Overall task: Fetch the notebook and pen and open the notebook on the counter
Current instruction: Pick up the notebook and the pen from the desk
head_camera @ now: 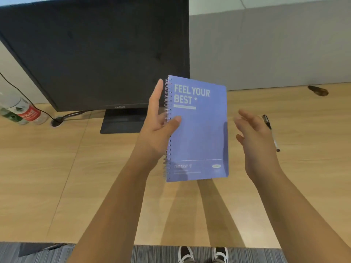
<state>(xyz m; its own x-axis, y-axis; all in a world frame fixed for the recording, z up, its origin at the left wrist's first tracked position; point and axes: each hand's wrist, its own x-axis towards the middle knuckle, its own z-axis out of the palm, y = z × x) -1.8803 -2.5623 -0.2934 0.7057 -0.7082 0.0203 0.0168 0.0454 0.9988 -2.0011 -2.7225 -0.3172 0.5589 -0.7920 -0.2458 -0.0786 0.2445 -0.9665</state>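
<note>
A closed blue spiral notebook with "FEEL YOUR BEST" on its cover is held above the wooden counter. My left hand grips it at the spiral edge, thumb on the cover, fingers behind. My right hand hovers just right of the notebook, fingers spread, holding nothing and not touching it. A black and white pen lies on the counter beyond my right hand, partly hidden by it.
A black monitor on its stand fills the back left. A plastic bottle lies at far left near a cable hole. A small brown object sits by the grey partition at back right.
</note>
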